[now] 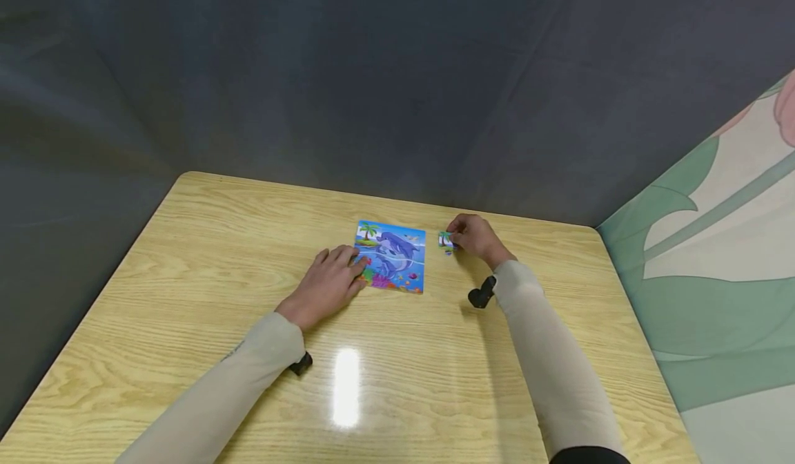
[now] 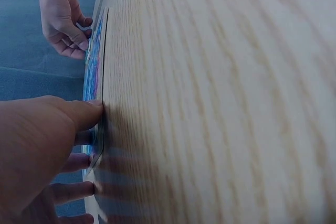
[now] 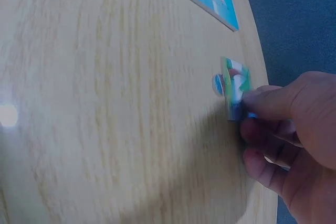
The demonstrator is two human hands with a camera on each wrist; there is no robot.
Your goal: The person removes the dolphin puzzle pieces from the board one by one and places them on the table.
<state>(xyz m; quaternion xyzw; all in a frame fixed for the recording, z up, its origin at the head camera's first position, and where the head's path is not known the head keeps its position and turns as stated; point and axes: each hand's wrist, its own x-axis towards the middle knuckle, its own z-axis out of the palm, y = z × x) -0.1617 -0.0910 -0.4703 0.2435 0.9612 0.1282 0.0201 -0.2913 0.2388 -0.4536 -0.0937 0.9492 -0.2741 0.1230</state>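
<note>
A square dolphin picture puzzle (image 1: pixel 397 260) lies flat near the far side of the table, with a palm tree at its upper left. My left hand (image 1: pixel 332 277) rests at the puzzle's left edge, fingers spread and relaxed, fingertips touching it. In the left wrist view the thumb of the left hand (image 2: pixel 42 145) lies on the board's near edge. To the right of the board, my right hand (image 1: pixel 477 237) pinches a small puzzle piece (image 3: pixel 234 85) with a palm tree on it between thumb and fingers. This piece (image 1: pixel 444 240) looks tilted, its rounded tab near the tabletop.
The light wood table (image 1: pixel 397 360) ends just behind the puzzle, at a dark cloth wall (image 1: pixel 373 84). A curtain with leaf patterns (image 1: pixel 714 264) hangs along the right side. A bright light reflection (image 1: pixel 346 388) shows on the tabletop in front.
</note>
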